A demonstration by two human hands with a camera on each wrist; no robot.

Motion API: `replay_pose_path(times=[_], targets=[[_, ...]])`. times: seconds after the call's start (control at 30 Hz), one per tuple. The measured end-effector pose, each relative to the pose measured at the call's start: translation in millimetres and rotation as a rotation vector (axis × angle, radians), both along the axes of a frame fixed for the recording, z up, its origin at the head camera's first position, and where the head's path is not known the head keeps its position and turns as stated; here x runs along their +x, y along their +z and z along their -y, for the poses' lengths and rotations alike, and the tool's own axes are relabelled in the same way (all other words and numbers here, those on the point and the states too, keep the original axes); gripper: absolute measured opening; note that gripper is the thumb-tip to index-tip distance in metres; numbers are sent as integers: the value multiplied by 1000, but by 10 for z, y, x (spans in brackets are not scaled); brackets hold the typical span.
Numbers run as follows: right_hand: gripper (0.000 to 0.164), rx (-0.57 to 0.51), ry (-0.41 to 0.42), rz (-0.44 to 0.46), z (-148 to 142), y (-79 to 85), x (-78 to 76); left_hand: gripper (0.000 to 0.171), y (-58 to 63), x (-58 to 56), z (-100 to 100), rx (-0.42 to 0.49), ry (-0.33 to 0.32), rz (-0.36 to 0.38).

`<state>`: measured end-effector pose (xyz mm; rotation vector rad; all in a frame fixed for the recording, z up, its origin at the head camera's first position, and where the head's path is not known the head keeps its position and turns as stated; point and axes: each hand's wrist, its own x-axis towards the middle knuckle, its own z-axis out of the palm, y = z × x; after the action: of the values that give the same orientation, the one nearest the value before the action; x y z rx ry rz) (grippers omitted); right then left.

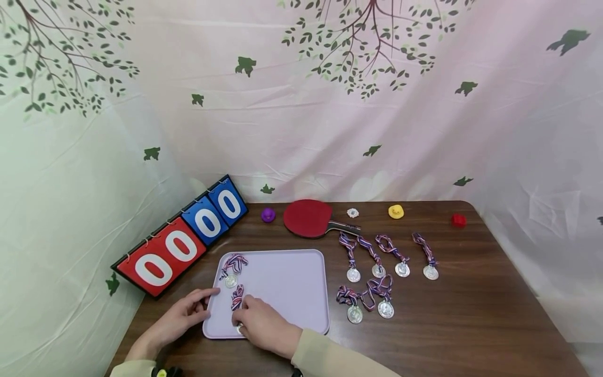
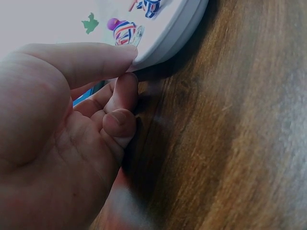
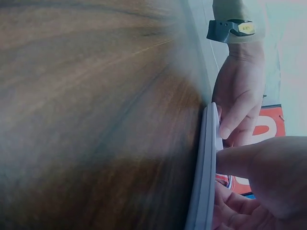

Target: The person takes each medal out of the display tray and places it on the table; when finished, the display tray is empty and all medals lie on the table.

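Observation:
In the head view my left hand [image 1: 181, 317] touches the left rim of a pale lilac tray [image 1: 292, 293], its thumb and finger at the edge. The left wrist view has the thumb tip against that rim and the other fingers bent below. Inside the tray's lower left, my right hand [image 1: 266, 322] pinches a silver medal [image 1: 239, 328], mostly hidden under the fingers. The striped ribbon [image 1: 237, 297] of this medal lies bunched above the hand. Another medal [image 1: 231, 281] with its ribbon lies flat in the tray's upper left corner.
Right of the tray lie several silver medals [image 1: 385, 309] with striped ribbons. Behind stand a red-and-blue scoreboard [image 1: 181, 238], a purple ball-like toy [image 1: 268, 215], a red table tennis paddle [image 1: 308, 218], a small white piece [image 1: 352, 213], a yellow duck [image 1: 396, 211] and a red block [image 1: 458, 220].

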<state>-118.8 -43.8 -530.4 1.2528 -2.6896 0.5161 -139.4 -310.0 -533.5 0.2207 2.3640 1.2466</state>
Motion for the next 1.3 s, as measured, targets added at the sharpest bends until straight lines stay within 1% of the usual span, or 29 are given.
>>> replay_pose_path(times=[0.17, 0.33, 0.6, 0.7, 0.9, 1.1, 1.3], targets=[[12, -4, -4, 25, -7, 1, 4, 49, 22, 14, -7, 5, 10, 4], [17, -15, 2, 114, -23, 7, -18, 49, 2, 6, -4, -5, 8, -1], [20, -87, 40, 250, -47, -2, -39, 47, -19, -4, 4, -22, 8, -9], [20, -98, 50, 280, -65, -6, -55, 47, -10, -7, -3, -18, 6, -14], [18, -120, 76, 279, -102, -4, -82, 46, -10, -11, 4, -25, 3, -13], [17, -131, 69, 297, -125, -11, -77, 46, -15, -1, 11, -32, -2, -23], [21, -104, 69, 286, -122, -8, -67, 46, -30, -2, 6, -35, 2, -11]])
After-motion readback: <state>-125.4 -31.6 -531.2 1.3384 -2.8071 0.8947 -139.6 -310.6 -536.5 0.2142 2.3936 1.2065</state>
